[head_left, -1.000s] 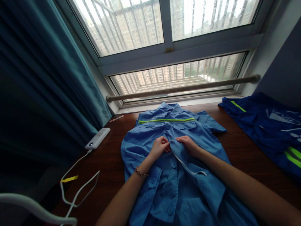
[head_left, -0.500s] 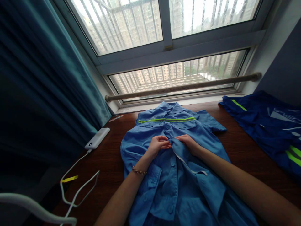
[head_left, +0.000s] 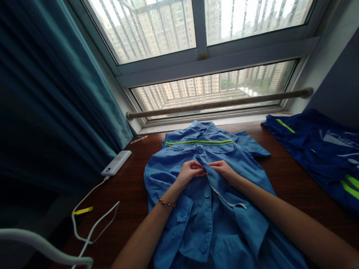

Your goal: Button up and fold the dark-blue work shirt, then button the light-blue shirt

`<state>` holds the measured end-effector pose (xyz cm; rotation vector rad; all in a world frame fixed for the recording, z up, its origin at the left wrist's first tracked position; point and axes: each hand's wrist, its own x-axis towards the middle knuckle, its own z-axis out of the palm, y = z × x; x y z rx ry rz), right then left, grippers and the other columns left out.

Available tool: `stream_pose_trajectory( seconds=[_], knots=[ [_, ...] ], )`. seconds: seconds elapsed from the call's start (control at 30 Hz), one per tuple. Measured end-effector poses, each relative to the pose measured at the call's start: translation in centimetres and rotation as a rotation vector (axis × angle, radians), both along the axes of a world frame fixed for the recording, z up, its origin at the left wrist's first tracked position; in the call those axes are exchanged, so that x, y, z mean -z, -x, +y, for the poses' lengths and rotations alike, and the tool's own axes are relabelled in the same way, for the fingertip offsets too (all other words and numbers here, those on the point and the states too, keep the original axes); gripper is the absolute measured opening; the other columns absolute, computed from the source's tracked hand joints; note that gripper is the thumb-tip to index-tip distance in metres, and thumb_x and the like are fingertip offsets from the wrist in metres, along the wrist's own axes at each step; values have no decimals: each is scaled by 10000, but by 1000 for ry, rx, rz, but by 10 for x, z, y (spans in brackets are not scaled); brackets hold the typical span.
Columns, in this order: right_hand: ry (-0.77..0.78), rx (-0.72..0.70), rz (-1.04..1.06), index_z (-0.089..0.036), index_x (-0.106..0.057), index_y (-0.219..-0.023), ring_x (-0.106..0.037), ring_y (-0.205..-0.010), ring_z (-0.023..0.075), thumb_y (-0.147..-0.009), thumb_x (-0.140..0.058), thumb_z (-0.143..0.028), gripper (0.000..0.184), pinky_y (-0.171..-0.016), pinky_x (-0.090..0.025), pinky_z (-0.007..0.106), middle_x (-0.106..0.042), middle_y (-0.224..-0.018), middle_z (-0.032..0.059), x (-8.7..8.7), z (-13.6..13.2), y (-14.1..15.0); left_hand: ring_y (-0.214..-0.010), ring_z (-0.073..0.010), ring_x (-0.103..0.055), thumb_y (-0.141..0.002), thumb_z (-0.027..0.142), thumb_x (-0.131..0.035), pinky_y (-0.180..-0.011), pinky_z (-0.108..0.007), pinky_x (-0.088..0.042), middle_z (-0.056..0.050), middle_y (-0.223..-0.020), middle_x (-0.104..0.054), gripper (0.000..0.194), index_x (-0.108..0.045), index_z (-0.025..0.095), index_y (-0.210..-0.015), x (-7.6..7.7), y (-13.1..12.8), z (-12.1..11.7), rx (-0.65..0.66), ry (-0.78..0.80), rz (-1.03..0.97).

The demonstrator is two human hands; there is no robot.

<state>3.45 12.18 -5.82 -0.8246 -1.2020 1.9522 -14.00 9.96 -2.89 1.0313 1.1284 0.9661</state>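
Note:
A light blue short-sleeved work shirt [head_left: 174,175] with a neon yellow chest stripe lies front-up on the dark wooden table [head_left: 131,201], collar toward the window. My left hand [head_left: 190,172] pinches the left edge of the button placket at mid-chest; a bead bracelet sits on its wrist. My right hand [head_left: 223,169] pinches the right edge, right beside the left hand. Both hands meet at the shirt's centre. Below them the front hangs open, showing a white inner strip.
A white power bank [head_left: 116,163] with a white cable [head_left: 92,224] lies on the left of the table near a teal curtain [head_left: 56,104]. Dark blue garments with neon stripes [head_left: 322,149] are piled at the right. A window with a rail runs behind.
Both hands stay at the placket at mid-chest, with only small finger movements. The view has shifted slightly.

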Motion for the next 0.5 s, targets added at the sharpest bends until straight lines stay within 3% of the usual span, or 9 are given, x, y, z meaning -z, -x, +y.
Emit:
stream_pose_trajectory(
  seconds=[0.23,0.5],
  knots=[
    [-54,180,-57,-133,-706,-837,-600,-610,154,-613,-710,-355,315,-595,-449,250,-686,-746,65,-3,-6,6,-624,-177,-655,-530,193,-760,-596,-249,-529,-59,-665,-681,302,-519,117,-695,0,-1,-1,6,5,-13],
    [-191,206,-154,-115,-679,-774,-591,-590,161,-613,-694,-359,293,-559,-446,250,-670,-695,51,-7,-9,9,-590,-168,-642,-502,208,-768,-601,-266,-524,-45,-638,-667,303,-550,111,-688,2,-5,-2,-8,-7,6]
  ],
)
